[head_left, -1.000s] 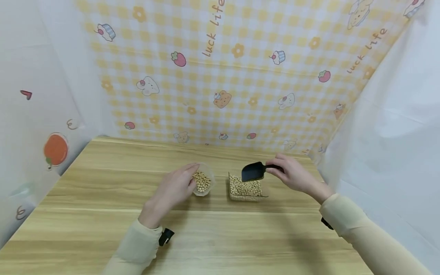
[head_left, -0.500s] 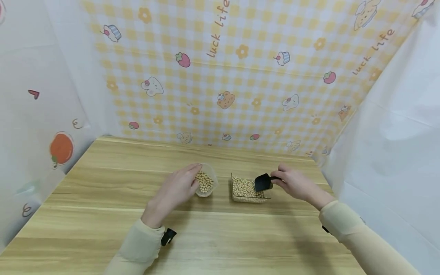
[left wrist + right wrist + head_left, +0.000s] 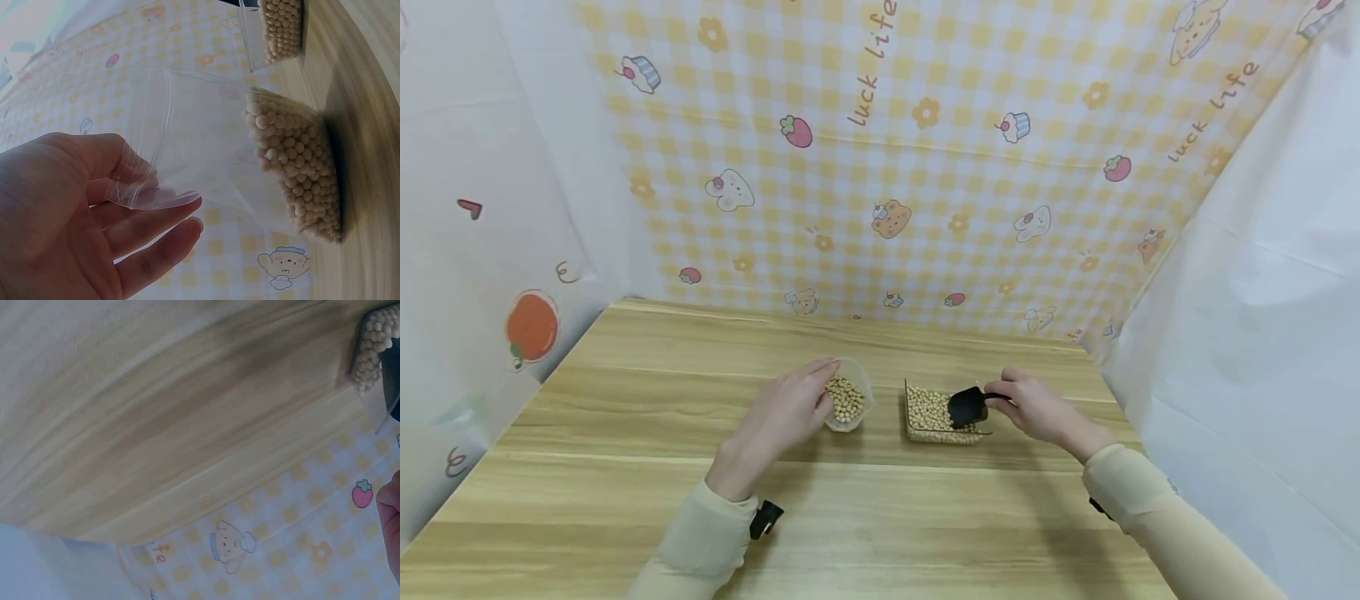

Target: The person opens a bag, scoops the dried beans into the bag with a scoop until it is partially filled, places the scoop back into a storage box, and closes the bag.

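Note:
My left hand (image 3: 782, 406) pinches the rim of a clear zip-lock bag (image 3: 206, 119) and keeps its mouth spread. Soybeans (image 3: 294, 162) fill the bottom of the bag, which stands on the table. To its right is a clear rectangular box (image 3: 942, 437) full of the same pale beans (image 3: 927, 407). My right hand (image 3: 1036, 406) grips the handle of a small black scoop (image 3: 967, 407), whose blade lies over the beans at the box's right side. In the right wrist view only a bit of the right hand (image 3: 390, 519) shows at the edge.
The wooden table (image 3: 865, 517) runs back to a yellow checked cloth (image 3: 850, 250) with cartoon prints. White sheets hang at the left (image 3: 467, 275) and right (image 3: 1247, 317).
The right hand has lowered the scoop from above the box into the beans, then shifted it slightly left. The left hand stays at the bag.

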{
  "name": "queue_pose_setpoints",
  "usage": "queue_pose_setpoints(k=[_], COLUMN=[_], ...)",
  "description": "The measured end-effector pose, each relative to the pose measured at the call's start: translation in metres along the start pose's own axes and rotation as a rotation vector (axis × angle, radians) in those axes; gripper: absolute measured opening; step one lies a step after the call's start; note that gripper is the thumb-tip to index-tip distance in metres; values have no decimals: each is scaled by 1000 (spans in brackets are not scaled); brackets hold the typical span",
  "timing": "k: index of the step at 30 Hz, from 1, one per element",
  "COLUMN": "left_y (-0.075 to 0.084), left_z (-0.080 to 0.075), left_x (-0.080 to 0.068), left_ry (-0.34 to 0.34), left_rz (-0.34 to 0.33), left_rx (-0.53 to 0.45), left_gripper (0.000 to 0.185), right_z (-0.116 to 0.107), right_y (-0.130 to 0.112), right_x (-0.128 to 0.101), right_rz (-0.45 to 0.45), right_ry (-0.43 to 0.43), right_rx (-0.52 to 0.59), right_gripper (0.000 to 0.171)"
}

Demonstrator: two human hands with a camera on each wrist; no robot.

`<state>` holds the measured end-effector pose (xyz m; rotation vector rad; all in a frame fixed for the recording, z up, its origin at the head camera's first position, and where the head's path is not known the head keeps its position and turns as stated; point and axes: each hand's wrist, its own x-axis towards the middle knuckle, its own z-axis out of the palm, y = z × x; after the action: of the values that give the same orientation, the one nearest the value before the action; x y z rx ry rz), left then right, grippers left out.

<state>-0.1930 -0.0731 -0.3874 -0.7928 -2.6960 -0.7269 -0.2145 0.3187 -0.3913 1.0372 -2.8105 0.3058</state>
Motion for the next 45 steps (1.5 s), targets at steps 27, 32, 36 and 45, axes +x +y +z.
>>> queue_pose_setpoints(k=[27, 32, 36, 45], left_y=[3, 2, 2, 0], left_z=[6, 5, 4, 3], left_x=[-4, -3, -2, 1], left_ry=[17, 21, 21, 6], left_rz=[-8, -6, -10, -11], left_rx=[15, 30, 30, 23], left_gripper=[47, 47, 47, 48], right_z=[47, 46, 48, 56], right_y=[19, 15, 11, 8], right_x=[-18, -8, -1, -1], right_rz=[175, 218, 236, 328], right_ry=[126, 56, 32, 58], right_rx=[257, 275, 284, 359], right_gripper=[20, 23, 24, 29])
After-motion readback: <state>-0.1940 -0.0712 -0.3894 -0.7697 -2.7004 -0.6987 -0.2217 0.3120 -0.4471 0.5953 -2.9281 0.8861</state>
